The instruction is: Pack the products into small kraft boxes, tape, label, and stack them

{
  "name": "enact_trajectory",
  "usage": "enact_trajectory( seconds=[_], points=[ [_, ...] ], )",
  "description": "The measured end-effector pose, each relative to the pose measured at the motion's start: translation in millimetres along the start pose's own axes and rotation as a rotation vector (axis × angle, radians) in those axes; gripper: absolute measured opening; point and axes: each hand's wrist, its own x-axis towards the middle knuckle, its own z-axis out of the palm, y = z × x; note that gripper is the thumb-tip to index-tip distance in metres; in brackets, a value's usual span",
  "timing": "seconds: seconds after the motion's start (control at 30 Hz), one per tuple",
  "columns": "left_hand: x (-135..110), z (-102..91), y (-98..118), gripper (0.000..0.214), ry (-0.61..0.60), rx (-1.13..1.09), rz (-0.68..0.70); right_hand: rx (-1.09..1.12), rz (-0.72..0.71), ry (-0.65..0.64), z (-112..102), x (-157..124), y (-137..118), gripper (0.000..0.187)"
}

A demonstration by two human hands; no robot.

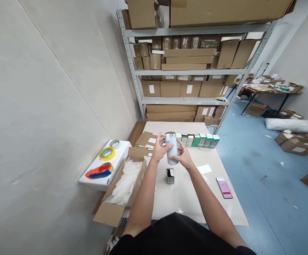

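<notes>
The person's left grip [159, 149] and right grip [184, 156] hold up a pale-blue cylinder [172, 151] over the tabletop [191, 198]; a small green box [170, 180] stands open nearer the body, a phone [224, 188] off right.

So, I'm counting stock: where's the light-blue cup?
Head view, near centre: the cup is held between left hand and right hand, above the small open box.

Black top [180, 235], seemingly plain; short black sleeves [245, 250]; forearms [144, 200] bare.

Pale table [193, 202]; 1 phone [224, 188] at right; open green box [170, 179] central; box row [202, 140] behind
</notes>
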Motion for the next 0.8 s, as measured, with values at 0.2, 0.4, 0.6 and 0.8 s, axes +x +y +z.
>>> enact_trajectory(
  seconds=[0.2,0.4,0.6,0.8],
  points=[
    [2.5,11.5,-4.1,0.125,0.098,0.065,0.007,0.070,-0.018,-0.093,-1.3,-7.6,4.9,0.115],
    [1.3,13.3,-11.8,0.127,0.027,-0.049,-0.028,0.067,0.031,-0.015,-2.9,-9.8,8.1,0.122],
    [4.6,9.5,-16.2,0.130,0.064,0.008,-0.056,0.050,0.015,-0.003,0.0,-13.0,10.6,0.125],
    [3.3,5.8,-13.5,0.127,0.005,-0.060,-0.065,-0.054,0.040,0.068,3.5,-15.2,13.4,0.120]
  ],
)
